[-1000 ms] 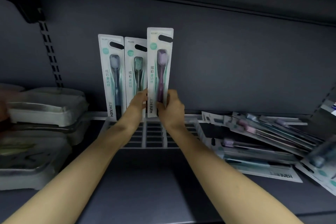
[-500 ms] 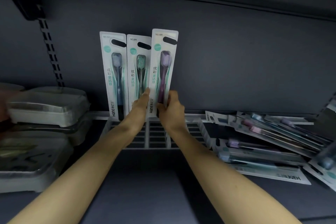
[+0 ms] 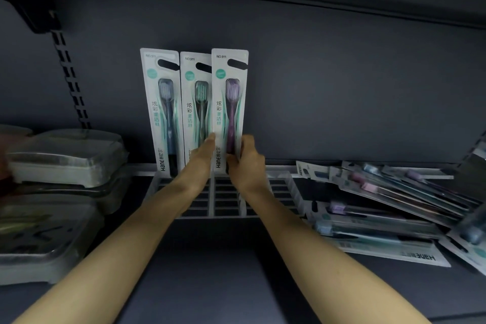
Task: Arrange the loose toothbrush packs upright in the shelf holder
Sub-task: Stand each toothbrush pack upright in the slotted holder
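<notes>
At centre frame, a person's right hand (image 3: 246, 163) grips the lower end of a purple pack (image 3: 229, 102), fingers curled round its right edge, holding it upright over the back row of the holder (image 3: 278, 187). The left hand (image 3: 202, 155) lays straight fingers against its left edge. Blue (image 3: 161, 110) and green (image 3: 196, 108) packs stand beside it; loose packs (image 3: 389, 208) lie at right.

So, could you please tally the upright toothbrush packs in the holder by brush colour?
Blue pack: 1
Green pack: 1
Purple pack: 1, gripped by the right hand
Total: 3
</notes>
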Demonstrator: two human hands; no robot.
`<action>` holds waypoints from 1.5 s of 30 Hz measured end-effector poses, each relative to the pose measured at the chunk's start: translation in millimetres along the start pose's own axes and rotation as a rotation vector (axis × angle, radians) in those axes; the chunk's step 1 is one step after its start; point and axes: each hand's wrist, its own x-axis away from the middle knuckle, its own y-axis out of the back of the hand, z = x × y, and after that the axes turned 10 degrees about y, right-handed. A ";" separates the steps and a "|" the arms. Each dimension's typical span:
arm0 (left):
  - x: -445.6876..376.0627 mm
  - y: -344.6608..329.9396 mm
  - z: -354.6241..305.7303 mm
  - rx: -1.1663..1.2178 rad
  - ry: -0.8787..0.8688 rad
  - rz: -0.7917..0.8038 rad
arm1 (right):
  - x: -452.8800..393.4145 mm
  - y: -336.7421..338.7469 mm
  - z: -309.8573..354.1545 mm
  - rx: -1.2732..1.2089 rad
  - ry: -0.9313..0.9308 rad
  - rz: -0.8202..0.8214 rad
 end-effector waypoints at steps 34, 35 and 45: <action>-12.1 -4.5 8.5 -0.057 0.037 -0.026 | -0.9 1.0 -1.5 0.097 -0.041 0.092; -11.8 -4.5 8.8 -0.057 0.034 -0.022 | -0.8 0.9 -1.7 0.105 -0.039 0.093; -7.9 -5.6 9.0 -0.086 0.008 -0.025 | 3.2 -0.5 -3.5 0.142 -0.044 0.101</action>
